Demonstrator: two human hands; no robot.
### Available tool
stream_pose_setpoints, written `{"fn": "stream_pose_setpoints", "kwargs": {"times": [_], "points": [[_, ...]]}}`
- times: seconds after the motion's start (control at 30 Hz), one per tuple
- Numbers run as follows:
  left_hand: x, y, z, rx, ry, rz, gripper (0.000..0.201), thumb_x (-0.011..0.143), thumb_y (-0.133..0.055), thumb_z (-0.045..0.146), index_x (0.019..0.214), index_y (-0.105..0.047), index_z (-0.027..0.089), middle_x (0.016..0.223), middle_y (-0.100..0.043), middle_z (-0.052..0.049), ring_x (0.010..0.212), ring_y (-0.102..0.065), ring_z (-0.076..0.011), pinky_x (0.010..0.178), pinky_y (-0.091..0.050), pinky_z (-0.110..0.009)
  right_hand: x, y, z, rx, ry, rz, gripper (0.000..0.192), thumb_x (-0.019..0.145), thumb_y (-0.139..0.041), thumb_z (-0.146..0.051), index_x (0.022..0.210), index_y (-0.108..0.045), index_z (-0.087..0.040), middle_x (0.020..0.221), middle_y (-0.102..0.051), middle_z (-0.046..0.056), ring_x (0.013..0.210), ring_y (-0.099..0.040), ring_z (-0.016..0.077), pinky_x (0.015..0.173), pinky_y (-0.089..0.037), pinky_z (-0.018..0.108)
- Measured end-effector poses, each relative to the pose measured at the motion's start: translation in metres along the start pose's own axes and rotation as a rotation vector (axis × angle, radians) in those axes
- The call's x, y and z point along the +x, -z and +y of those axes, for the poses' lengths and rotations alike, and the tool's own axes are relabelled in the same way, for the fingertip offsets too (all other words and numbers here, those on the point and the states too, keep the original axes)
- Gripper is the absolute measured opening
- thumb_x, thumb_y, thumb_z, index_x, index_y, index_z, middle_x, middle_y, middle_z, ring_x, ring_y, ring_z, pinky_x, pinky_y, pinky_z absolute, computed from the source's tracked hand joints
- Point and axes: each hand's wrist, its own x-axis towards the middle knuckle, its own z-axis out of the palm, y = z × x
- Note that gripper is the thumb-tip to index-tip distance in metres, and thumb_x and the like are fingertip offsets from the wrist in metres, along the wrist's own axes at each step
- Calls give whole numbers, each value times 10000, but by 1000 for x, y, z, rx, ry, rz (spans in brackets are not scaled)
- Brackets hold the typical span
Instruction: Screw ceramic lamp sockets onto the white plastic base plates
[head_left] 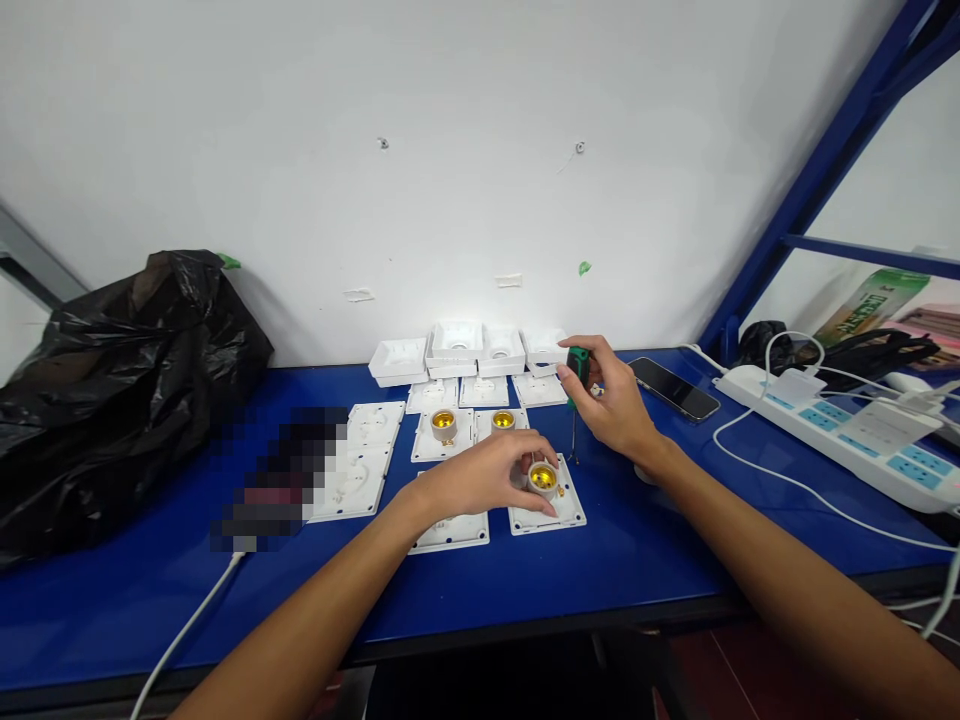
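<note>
Gold-coloured metal lines each round, pale-rimmed socket (543, 480), three in all: one near, right of centre, on a flat white square plate (574, 515), its rim clasped closely by thumb and curved fingers of the left hand (487, 472); two farther off, each upon its own plate. Screwdriver (577, 366), one: green-and-black handle, slim metal shaft, gripped between thumb and fingers of the right hand (613, 398), tip down near the plate's far right corner. Hollow white housings (454, 352), box-shaped, smooth: at least four, massed far. Glass-faced phone (677, 390), one, right. White power strip (832, 432), one, right. Crinkled black plastic bag (142, 390), one, left. Tabletop (637, 560): blue.
</note>
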Motion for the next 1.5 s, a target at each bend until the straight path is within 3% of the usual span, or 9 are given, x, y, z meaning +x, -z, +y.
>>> {"fn": "stream_pose_setpoints", "kwargs": {"times": [0.17,0.37,0.63,1.5], "points": [[0,1,5,-104,59,143,384,902,-662,556,1087,-655,219,942,-615,-30,838,-573,-177,726,-469,-307,1,0,-4,200,-104,163,218,960,-586,-347,1163,-566,-272,766,-466,-31,609,-469,123,534,-435,277],[5,-2,0,-200,111,283,323,878,-710,452,1071,-669,196,935,-647,-34,872,-603,-174,811,-524,-337,5,0,-11,281,-117,333,196,960,-587,-381,1133,-550,-297,791,-485,-15,630,-501,129,518,-467,265],[7,-5,-3,-269,98,301,226,882,-715,408,929,-728,188,889,-689,-20,802,-615,-145,811,-530,-340,5,-2,-10,316,-126,358,186,975,-562,-354,1146,-515,-296,768,-502,-19,618,-534,127,527,-481,275],[7,-3,-2,-487,173,378,180,806,-800,343,813,-720,182,813,-725,-24,790,-653,-136,701,-496,-276,7,0,-18,391,-105,407,215,927,-634,-339,1100,-518,-286,745,-512,-37,603,-555,113,503,-524,247]]}}
